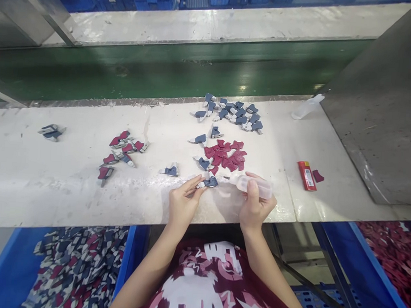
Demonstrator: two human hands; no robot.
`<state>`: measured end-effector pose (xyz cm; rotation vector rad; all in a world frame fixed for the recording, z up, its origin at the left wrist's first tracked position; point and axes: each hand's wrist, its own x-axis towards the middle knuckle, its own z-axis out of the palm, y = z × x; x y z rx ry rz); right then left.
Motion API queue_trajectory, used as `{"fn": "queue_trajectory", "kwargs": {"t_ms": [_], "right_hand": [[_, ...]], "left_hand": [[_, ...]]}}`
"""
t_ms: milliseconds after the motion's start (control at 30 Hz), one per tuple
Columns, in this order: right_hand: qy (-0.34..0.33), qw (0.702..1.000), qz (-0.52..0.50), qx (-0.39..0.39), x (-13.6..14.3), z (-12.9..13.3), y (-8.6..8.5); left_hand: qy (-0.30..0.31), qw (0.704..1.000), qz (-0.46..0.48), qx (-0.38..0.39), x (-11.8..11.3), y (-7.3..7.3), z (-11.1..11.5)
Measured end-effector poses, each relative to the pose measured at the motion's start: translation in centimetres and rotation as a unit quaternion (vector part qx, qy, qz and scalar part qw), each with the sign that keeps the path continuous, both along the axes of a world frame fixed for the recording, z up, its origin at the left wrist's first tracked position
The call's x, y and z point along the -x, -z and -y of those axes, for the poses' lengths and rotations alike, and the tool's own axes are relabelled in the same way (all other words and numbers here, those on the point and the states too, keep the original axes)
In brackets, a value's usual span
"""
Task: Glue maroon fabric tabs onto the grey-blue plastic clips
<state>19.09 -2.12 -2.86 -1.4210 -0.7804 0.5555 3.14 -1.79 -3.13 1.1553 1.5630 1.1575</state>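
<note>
Between the thumb and fingers of my left hand [184, 199] is a small blue-and-grey plastic part [211, 181], held just above the table. My right hand [257, 207] wraps round a translucent squeeze bottle [257, 186], tilted on its side with its thin nozzle pointing left at the part, a short gap apart. Just beyond lies a pile of flat dark red pieces [226, 155]. Several loose blue-and-grey parts [240, 114] are grouped behind that pile, and another one [171, 169] rests left of my left hand.
Parts with red faces [125, 145] lie to the left. A red box [307, 176], a loose red piece [318, 176] and a second bottle [306, 108] are at right, near a metal panel [383, 108]. Blue bins [129, 251] of parts stand below the table edge; a green belt [144, 68] runs behind.
</note>
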Motion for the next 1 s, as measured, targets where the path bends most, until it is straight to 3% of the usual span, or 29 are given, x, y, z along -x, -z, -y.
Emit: {"fn": "queue_trajectory", "kwargs": {"t_ms": [100, 200, 333, 433, 500, 567, 600, 667, 733, 800, 1000], "right_hand": [[0.031, 0.999, -0.019, -0.036, -2.1, -0.5, -0.2], [0.046, 0.997, 0.026, -0.052, -5.2, -1.4, -0.1], [0.017, 0.997, 0.072, -0.005, -8.3, -2.4, 0.4], [0.003, 0.996, 0.093, 0.011, -8.6, -2.2, 0.6], [0.073, 0.982, 0.169, -0.034, -7.9, -1.6, 0.4], [0.171, 0.939, 0.283, -0.094, -6.9, -0.9, 0.1], [0.184, 0.917, 0.336, -0.113, -6.2, -0.6, -0.1], [0.104, 0.898, 0.412, -0.112, -4.8, -0.5, -0.5], [-0.037, 0.898, 0.435, -0.053, -3.4, -1.1, -0.9], [-0.111, 0.892, 0.438, 0.025, -2.3, -2.3, -1.1], [-0.158, 0.840, 0.478, 0.201, -0.8, -5.8, -1.6]], "left_hand": [[-0.007, 1.000, 0.001, -0.009, 0.2, 0.1, -0.1], [0.008, 0.999, 0.006, -0.032, 0.5, 0.0, -0.3], [0.023, 0.997, 0.020, -0.065, 0.8, -0.1, -0.6], [0.014, 0.997, 0.046, -0.066, 1.0, -0.3, -0.7], [0.001, 0.996, 0.064, -0.064, 1.0, -0.5, -0.7], [-0.006, 0.995, 0.079, -0.065, 1.1, -0.6, -0.7], [-0.006, 0.994, 0.087, -0.066, 1.1, -0.6, -0.7], [-0.003, 0.993, 0.097, -0.068, 1.1, -0.6, -0.8], [-0.002, 0.992, 0.103, -0.074, 1.2, -0.5, -0.8], [-0.001, 0.991, 0.105, -0.081, 1.3, -0.4, -0.8], [0.005, 0.990, 0.106, -0.097, 1.4, -0.4, -0.6]]}}
